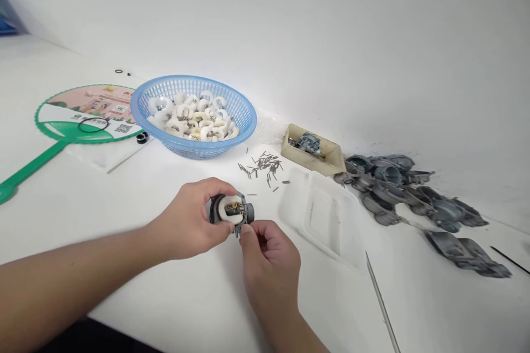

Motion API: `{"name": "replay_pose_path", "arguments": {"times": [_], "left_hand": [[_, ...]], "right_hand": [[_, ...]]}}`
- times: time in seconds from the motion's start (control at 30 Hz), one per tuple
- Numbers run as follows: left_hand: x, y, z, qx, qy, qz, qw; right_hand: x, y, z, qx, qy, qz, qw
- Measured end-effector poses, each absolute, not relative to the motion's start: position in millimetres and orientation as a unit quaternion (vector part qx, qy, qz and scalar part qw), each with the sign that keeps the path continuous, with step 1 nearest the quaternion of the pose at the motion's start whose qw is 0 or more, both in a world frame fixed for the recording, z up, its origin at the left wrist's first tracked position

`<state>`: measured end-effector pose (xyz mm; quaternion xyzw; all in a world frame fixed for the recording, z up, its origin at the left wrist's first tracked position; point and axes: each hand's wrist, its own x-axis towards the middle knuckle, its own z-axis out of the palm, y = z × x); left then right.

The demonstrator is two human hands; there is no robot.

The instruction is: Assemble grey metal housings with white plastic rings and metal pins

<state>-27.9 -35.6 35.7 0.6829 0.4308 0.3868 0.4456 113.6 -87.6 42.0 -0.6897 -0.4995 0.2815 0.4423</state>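
- Metal part with a white C-shaped piece: over the tabletop, nearer than the blue basket.
- Left hand: clasping its side.
- Right hand: fingertips pinched against its near edge, anything between them hidden.

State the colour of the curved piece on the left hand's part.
Off-white; the curved piece shows best in the head view.

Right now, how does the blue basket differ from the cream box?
The blue basket is rounded with perforated walls; the cream box is rectangular with solid walls. The basket holds many white curved pieces; the smaller box holds grey metal parts. Both are open on top.
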Motion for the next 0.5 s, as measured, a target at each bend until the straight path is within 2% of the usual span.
{"name": "replay_pose_path", "arguments": {"times": [0.23, 0.5], "left_hand": [[-23.7, -34.7, 42.6, 0.74, 0.436, 0.409, 0.308], [-23.2, -33.5, 46.4, 0.769, 0.435, 0.395, 0.254]], "right_hand": [[111.7, -86.8, 45.6, -0.705, -0.488, 0.279, 0.433], [109.6, -86.0, 46.2, -0.708, -0.491, 0.264, 0.434]]}}
